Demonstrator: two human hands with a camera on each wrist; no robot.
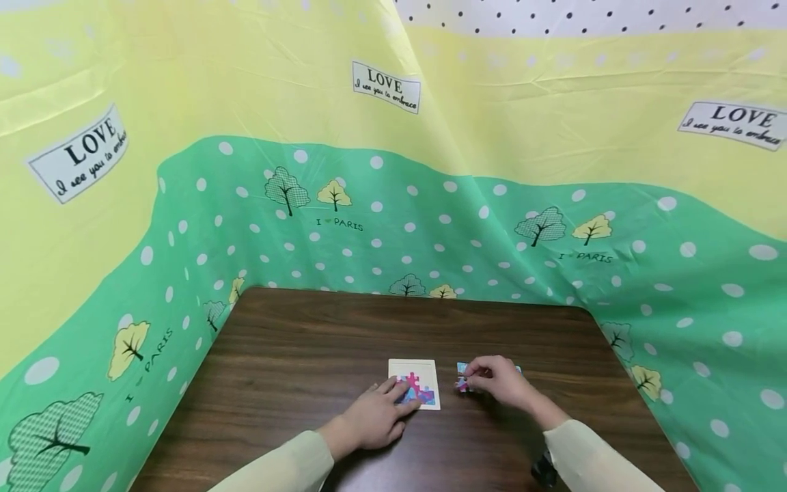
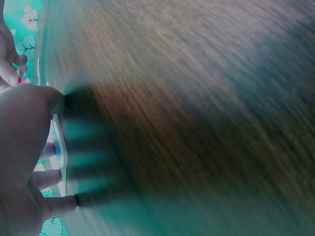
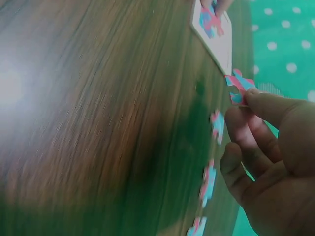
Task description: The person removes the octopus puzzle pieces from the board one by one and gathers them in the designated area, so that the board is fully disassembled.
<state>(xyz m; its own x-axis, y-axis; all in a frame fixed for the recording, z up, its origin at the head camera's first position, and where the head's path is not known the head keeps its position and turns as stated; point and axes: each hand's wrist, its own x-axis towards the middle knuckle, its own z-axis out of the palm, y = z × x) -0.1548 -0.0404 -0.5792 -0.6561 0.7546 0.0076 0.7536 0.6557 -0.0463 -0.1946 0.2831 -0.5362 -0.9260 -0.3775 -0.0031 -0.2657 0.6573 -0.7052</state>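
Observation:
A small pale puzzle tray [image 1: 412, 363] lies on the table, its lower part filled with pink, blue and purple pieces [image 1: 425, 396]. My left hand [image 1: 376, 414] rests at the tray's lower left, fingers extended over its edge and onto the pieces. To the right of the tray, my right hand [image 1: 501, 383] pinches a pink and blue puzzle piece [image 3: 238, 86] between thumb and fingertip. The right wrist view shows that piece held above the table. Below it, loose pieces lie in a row, among them one near piece [image 3: 217, 126] and another [image 3: 208, 183].
The dark wood table [image 1: 295, 355] has a green and yellow printed curtain [image 1: 381, 205] around its far side and both sides. A small black object [image 1: 544, 471] is partly visible by the right sleeve [image 1: 590, 454].

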